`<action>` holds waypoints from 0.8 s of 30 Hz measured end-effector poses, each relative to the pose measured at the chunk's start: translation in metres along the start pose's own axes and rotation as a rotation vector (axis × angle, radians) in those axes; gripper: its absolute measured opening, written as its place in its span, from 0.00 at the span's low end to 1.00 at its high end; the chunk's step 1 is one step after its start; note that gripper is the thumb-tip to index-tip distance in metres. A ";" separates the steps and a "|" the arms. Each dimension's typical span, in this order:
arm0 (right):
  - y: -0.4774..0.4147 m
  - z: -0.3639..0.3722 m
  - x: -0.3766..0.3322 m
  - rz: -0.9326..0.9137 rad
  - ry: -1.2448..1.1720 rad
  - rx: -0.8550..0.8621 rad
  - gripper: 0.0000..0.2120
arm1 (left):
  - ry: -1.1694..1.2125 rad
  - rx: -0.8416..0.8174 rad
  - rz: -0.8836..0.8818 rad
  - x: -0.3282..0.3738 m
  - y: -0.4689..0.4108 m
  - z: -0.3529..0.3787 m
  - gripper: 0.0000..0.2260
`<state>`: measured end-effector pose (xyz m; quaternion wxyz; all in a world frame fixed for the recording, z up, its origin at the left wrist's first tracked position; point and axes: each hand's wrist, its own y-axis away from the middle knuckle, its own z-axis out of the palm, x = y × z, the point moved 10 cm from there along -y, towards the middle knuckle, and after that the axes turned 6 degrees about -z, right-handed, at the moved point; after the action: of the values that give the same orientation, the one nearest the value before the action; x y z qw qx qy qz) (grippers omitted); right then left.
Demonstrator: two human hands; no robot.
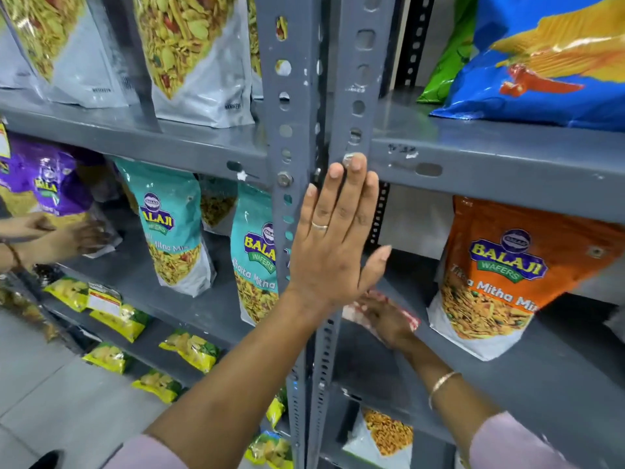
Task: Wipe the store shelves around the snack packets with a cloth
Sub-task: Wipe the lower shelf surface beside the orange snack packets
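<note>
Grey steel shelves [507, 154] carried an orange snack packet [500, 279] toward the middle shelf's right edge. Left hand [334, 238] lay flat, fingers together, on the upright post [355, 96]; right hand [385, 316], fingers spread, pressed the cloth [411, 321] near the shelf's front-left corner.

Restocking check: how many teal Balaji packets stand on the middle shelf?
2: one teal packet left of the upright post, another right beside it, partly behind the post. More may be hidden.
</note>
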<state>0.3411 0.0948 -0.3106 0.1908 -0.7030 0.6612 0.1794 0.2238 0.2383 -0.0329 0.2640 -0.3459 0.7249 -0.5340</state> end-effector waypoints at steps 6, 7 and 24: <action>0.089 0.010 -0.020 -0.186 0.004 -0.048 0.17 | -0.007 -0.006 -0.006 0.001 0.000 -0.002 0.28; 0.094 0.005 -0.022 -0.203 0.065 -0.026 0.16 | -0.005 -0.006 -0.007 0.001 -0.001 -0.002 0.28; 0.116 -0.053 -0.022 0.030 -0.231 0.051 0.21 | -0.037 -0.001 -0.024 0.000 -0.002 -0.002 0.29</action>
<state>0.2237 0.0812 -0.2572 0.2808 -0.6626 0.6497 0.2450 0.2225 0.2389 -0.0304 0.2707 -0.3643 0.7162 -0.5302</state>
